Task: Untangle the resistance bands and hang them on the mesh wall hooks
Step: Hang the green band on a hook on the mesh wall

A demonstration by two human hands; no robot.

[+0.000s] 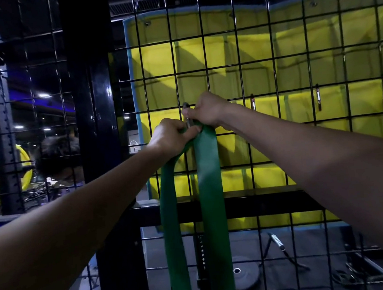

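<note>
Pinching the green band (210, 190), the left hand (169, 136) should feed its loop onto the hook (187, 115) gripped by the right hand (205, 109).

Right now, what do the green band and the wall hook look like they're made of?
Green band: flat, smooth, faintly sheened strip that drapes limp, likely latex or rubber. Hook: grey with a dull glint, probably metal, mostly hidden by the hands. Mesh wall: thin glossy black wire, likely coated steel.
</note>
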